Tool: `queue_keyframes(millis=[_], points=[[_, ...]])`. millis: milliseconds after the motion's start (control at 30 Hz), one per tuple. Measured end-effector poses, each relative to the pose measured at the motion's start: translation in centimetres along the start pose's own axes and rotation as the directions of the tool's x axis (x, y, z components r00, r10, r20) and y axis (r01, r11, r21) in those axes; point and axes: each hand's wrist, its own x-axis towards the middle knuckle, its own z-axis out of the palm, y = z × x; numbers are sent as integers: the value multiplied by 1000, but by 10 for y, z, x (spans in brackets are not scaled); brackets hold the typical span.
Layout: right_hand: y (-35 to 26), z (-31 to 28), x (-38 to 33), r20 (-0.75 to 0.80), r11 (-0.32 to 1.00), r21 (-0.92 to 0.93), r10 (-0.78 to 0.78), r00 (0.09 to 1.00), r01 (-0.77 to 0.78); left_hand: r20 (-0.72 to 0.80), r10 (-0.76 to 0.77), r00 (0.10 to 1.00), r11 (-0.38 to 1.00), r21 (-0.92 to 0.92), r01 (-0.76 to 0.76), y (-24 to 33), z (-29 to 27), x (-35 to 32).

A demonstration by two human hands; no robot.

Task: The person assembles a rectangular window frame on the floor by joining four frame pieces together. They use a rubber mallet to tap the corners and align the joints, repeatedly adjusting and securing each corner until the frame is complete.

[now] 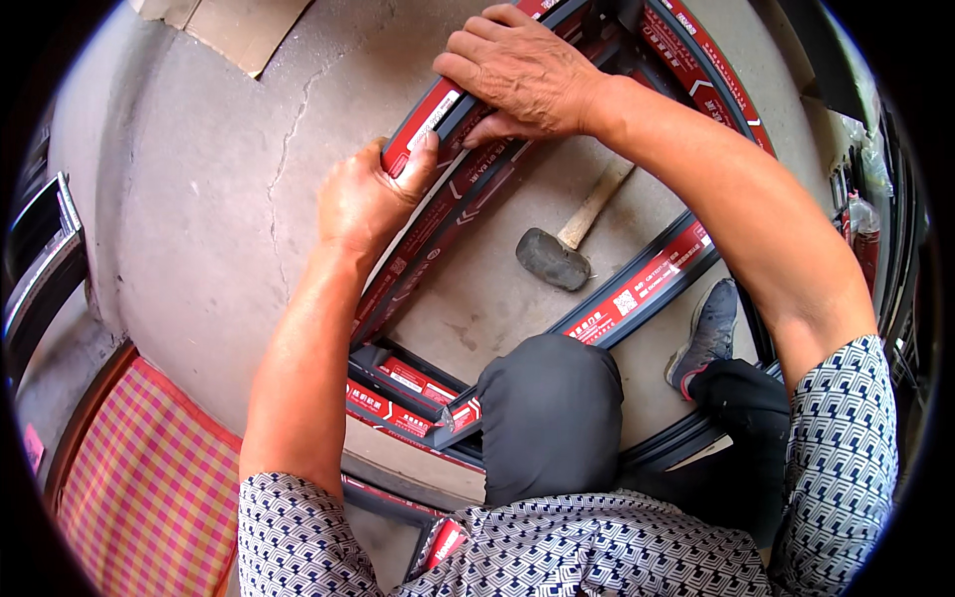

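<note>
**While both hands grasp one end of the frame, the mallet lies loose inside it**

Because both hands bear on the same end of the frame [622,300], a slip there looks like the main hazard. The left hand [370,202] is wrapped over the near part of that end, thumb on top and fingers curled over the outer edge. The right hand [527,82] grasps just beyond, its fingers laid across the bar and its thumb on the inner side. How hard either one presses, cannot tell.

Possible failures, judged from the layout:
- If the grip shifts along the smooth red film, the left thumb could be pinched against the labelled strip [435,117] between the hands. Whether that strip is a separate piece or part of the bar is unclear.
- If the frame tips or swings, a bar could strike the mallet [554,260] and get scuffed.
- If the near bar drops or slides, it could catch the shoe [708,333] just beside it.

Position: the frame runs away from under both hands, its left bar coming back toward the person's knee [552,418], its opening to the right of the left hand. The mallet rests on the floor [214,209] within that opening, touched by neither hand.
</note>
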Motion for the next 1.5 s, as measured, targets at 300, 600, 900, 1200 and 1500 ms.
queue_keyframes(millis=[300,600,900,1200,1500], points=[[-4,21,6,-199,1000,-2,30,980,-31,-25,21,999,1000,-10,-21,-2,1,0],[-6,44,8,-403,995,-36,74,912,-97,12,-16,1000,998,-64,17,-1,2,0],[-4,47,12,-552,993,4,97,828,-114,-12,52,999,998,-34,-52,-9,6,1],[-9,42,14,-522,993,15,111,846,-121,-213,168,962,963,245,-114,13,17,-11],[-6,50,14,-581,993,15,103,807,-116,-430,200,881,938,342,-46,24,40,-14]])
